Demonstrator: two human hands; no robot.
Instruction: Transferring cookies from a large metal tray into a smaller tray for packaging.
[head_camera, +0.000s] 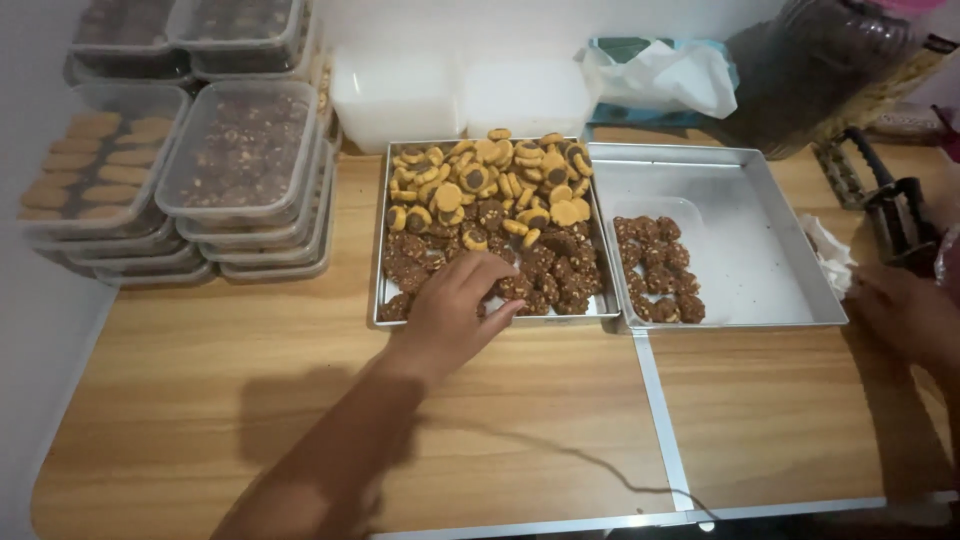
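The biggest risk sits right under the left hand (455, 305): the dark chocolate cookies (540, 275) lie heaped and touching one another in the near half of the left metal tray (383, 250), so fingers (490, 272) closing on one could crush it or nudge its neighbours over the low rim just below the fingertips (the pieces look crumbly). Beyond the fingertips the round yellow cookies (490, 180) are piled loosely, and a careless sweep forward could topple them down among the dark ones.

The left arm reaches in from the lower left, forearm slanting up across the wooden surface (250, 400), wrist at the tray's near edge, palm down. The fingers are curled and half spread over the dark cookies, touching them; whether they are pinching one I cannot tell.

Well to the right of those fingers, the right hand (905, 315) rests at the edge of the surface beside the second tray (760, 160), which holds a small block of dark cookies; its fingers are out of view.
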